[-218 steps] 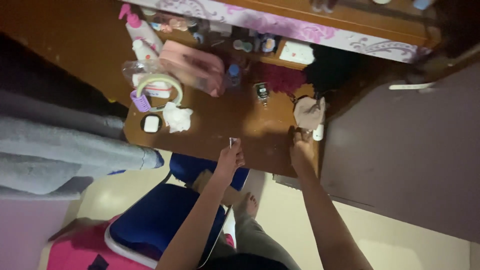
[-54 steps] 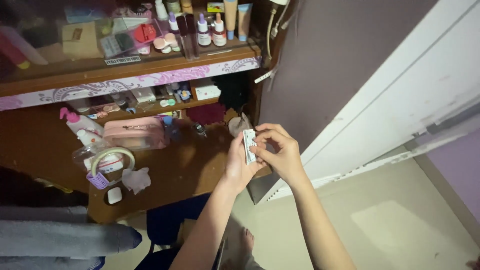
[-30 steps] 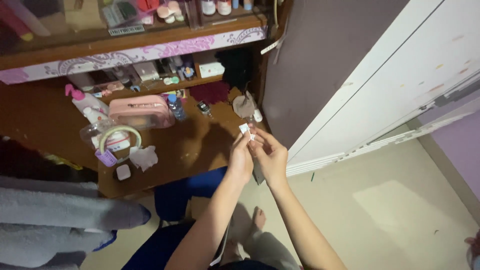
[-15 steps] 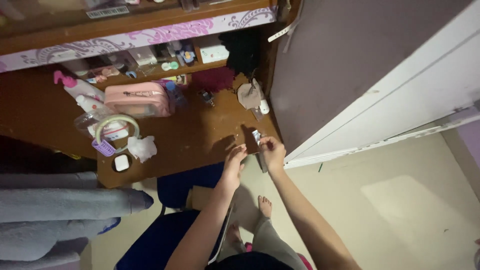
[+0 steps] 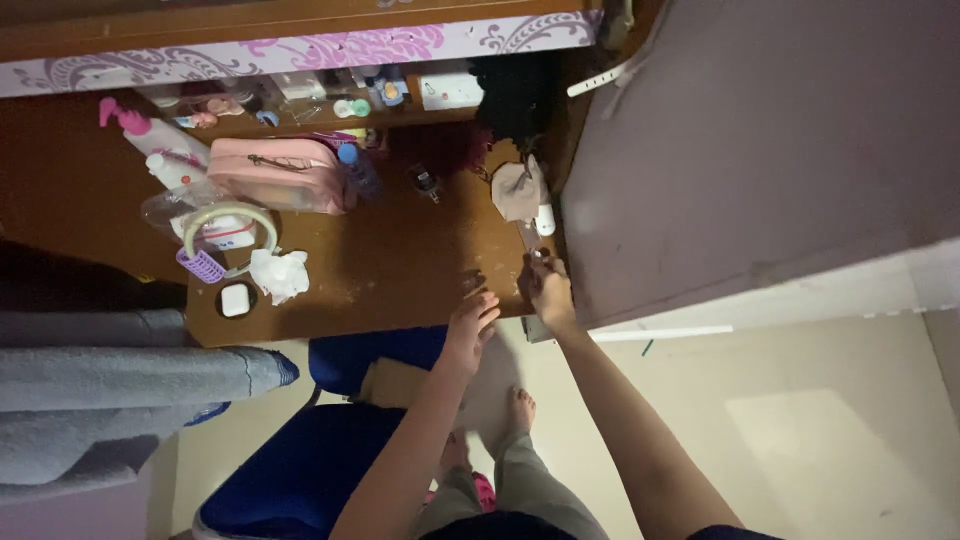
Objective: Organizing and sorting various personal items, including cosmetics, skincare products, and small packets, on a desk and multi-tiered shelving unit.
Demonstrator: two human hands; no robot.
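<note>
Fingers of my right hand are pinched together on a small silvery strip, holding it just above the right edge of the wooden desk, a little right of the frame's middle. The strip is too small and dim for me to say more than that it is thin and pale. My left hand is spread, fingers apart and holding nothing, resting at the desk's front edge just beside the right hand.

As I judge it, the strip is down at the desk but not let go: the pinch is not released, and whether it touches the wood I cannot tell.

Just above the strip stand a small white bottle and a beige crumpled pouch. Farther left lie a crumpled tissue, a small white case, a pale green headband and a pink zip bag, with a pink pump bottle in the upper left. Below the desk sits a blue chair, and a grey towel hangs at the left edge.
</note>
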